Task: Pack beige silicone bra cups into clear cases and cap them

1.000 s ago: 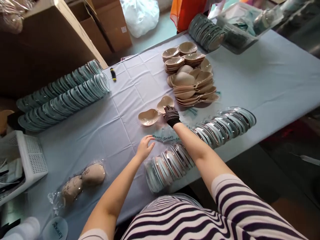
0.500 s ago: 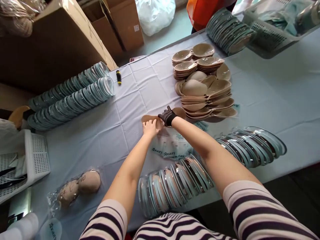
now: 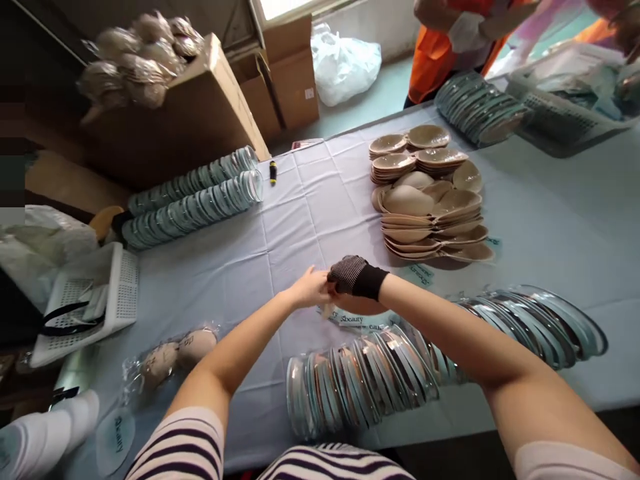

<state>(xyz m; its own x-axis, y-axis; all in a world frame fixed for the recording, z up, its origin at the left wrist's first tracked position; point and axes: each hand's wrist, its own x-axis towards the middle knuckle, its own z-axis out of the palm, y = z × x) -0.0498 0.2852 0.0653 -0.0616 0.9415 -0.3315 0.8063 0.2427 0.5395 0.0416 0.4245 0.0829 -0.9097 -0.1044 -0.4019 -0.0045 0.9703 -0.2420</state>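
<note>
Lying nearest the body, a long curved row of clear plastic shells with pale-blue card backing [image 3: 360,380] was seen along the table's front edge. Just beyond it, the bare left hand [image 3: 311,291] and the right hand in a black knitted glove [image 3: 353,277] were brought together, both closed on a beige moulded foam cup [image 3: 361,305], which was held low over printed clear plastic bags [image 3: 357,320] spread on the pale-blue tablecloth [image 3: 310,213]. Most of the cup was hidden under the glove, so the exact grip could not be made out. A slip was judged possible: the foam could be creased if pinched too hard, and the loose bags beneath could be dragged out of place by the wrists. To the left a sealed bag with two beige cups [image 3: 173,360] was lying. Farther off, a heap of stacked beige cups [image 3: 430,193] was standing, and at the far edge a person in orange [image 3: 440,40] was partly seen.
</note>
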